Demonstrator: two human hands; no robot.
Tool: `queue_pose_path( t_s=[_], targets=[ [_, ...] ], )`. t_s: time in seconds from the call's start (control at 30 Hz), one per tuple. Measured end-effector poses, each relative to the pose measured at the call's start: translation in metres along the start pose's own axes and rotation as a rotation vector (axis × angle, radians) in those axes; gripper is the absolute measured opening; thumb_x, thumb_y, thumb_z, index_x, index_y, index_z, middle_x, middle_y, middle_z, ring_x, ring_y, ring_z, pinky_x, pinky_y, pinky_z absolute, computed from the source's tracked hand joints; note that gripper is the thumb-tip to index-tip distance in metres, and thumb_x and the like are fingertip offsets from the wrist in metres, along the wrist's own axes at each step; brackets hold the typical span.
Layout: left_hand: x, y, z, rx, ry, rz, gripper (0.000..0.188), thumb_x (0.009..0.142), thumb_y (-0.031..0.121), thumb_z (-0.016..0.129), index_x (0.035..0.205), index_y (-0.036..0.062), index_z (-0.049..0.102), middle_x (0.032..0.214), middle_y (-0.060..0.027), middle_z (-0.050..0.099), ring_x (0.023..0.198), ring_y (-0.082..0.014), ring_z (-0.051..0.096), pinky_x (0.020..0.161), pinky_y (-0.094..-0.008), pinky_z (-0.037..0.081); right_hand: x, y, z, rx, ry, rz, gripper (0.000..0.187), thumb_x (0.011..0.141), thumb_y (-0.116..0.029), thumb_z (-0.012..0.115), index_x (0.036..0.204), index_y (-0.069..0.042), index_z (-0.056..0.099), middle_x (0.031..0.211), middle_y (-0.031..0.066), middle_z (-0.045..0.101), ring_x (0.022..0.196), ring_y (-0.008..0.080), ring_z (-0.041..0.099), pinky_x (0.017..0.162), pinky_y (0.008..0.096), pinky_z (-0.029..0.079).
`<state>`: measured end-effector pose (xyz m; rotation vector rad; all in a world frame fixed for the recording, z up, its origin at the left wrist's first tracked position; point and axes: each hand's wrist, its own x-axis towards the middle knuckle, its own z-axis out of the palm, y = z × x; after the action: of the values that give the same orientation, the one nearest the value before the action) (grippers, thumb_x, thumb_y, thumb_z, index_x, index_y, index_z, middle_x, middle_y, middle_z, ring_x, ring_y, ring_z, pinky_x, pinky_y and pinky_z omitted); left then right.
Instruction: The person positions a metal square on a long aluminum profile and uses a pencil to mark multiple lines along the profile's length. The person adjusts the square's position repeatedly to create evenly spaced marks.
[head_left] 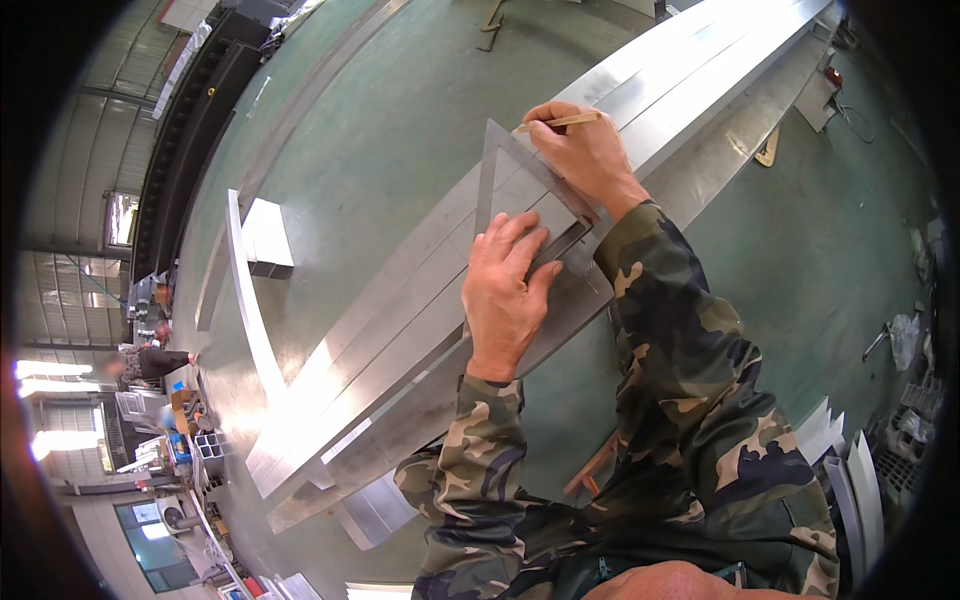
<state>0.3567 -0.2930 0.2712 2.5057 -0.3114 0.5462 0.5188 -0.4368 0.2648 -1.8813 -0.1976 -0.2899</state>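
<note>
A metal triangle square (487, 178) lies flat across long silvery metal profiles (390, 290) that sit side by side. My left hand (506, 295) rests on the lower part of the square, fingers spread and thumb apart. In my right hand (585, 155) is a thin pencil (574, 120), pinched between thumb and fingers. Its tip points left, close to the square's upper corner at the far edge of the profiles. The right wrist is raised over the metal. My left palm hides part of the square's lower edge.
Beneath the profiles runs a wider metal beam (700, 190). A curved metal strip (250, 300) leans by a pale block (268, 235) at the left. Metal strips (850, 480) stand at the lower right. A person (150, 362) is far off at the left.
</note>
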Motion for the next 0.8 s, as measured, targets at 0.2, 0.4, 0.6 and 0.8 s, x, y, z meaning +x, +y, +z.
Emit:
queue_pose_path(
  t_s=[0.2, 0.4, 0.6, 0.8],
  targets=[
    [0.0, 0.002, 0.001, 0.008, 0.005, -0.004, 0.034, 0.083, 0.008, 0.085, 0.116, 0.0047, 0.078, 0.135, -0.006, 0.074, 0.135, -0.0371, 0.064, 0.107, -0.0447, 0.055, 0.0, 0.006, 0.002, -0.035, -0.004, -0.02, 0.027, 0.094, -0.031, 0.069, 0.106, -0.015, 0.085, 0.099, 0.009, 0.083, 0.094, 0.0323, 0.077, 0.087, 0.0408, 0.06],
    [-0.002, 0.0, 0.002, 0.0, 0.001, -0.021, 0.034, 0.083, 0.008, 0.085, 0.115, 0.0045, 0.078, 0.135, -0.0063, 0.074, 0.136, -0.0369, 0.064, 0.108, -0.0445, 0.054, -0.002, 0.007, 0.003, -0.053, -0.022, -0.025, 0.027, 0.094, -0.031, 0.067, 0.106, -0.014, 0.085, 0.099, 0.0101, 0.082, 0.094, 0.0325, 0.077, 0.087, 0.0411, 0.06],
    [-0.002, 0.0, -0.001, 0.022, -0.008, -0.008, 0.034, 0.085, 0.009, 0.086, 0.117, 0.0047, 0.078, 0.136, -0.0062, 0.074, 0.138, -0.0366, 0.063, 0.109, -0.0447, 0.054, -0.006, -0.007, -0.016, -0.019, -0.06, 0.005, 0.027, 0.089, -0.027, 0.066, 0.097, -0.008, 0.083, 0.082, 0.0143, 0.077, 0.078, 0.0328, 0.074, 0.078, 0.0404, 0.059],
    [-0.005, -0.008, 0.004, -0.008, -0.011, -0.037, 0.034, 0.085, 0.009, 0.086, 0.119, 0.0052, 0.078, 0.138, -0.0048, 0.074, 0.139, -0.0348, 0.063, 0.11, -0.0435, 0.054, -0.019, -0.014, -0.047, -0.064, -0.136, 0.054, 0.027, 0.085, -0.026, 0.066, 0.092, -0.004, 0.081, 0.074, 0.0155, 0.073, 0.071, 0.0324, 0.07, 0.072, 0.0403, 0.057]
  ],
)
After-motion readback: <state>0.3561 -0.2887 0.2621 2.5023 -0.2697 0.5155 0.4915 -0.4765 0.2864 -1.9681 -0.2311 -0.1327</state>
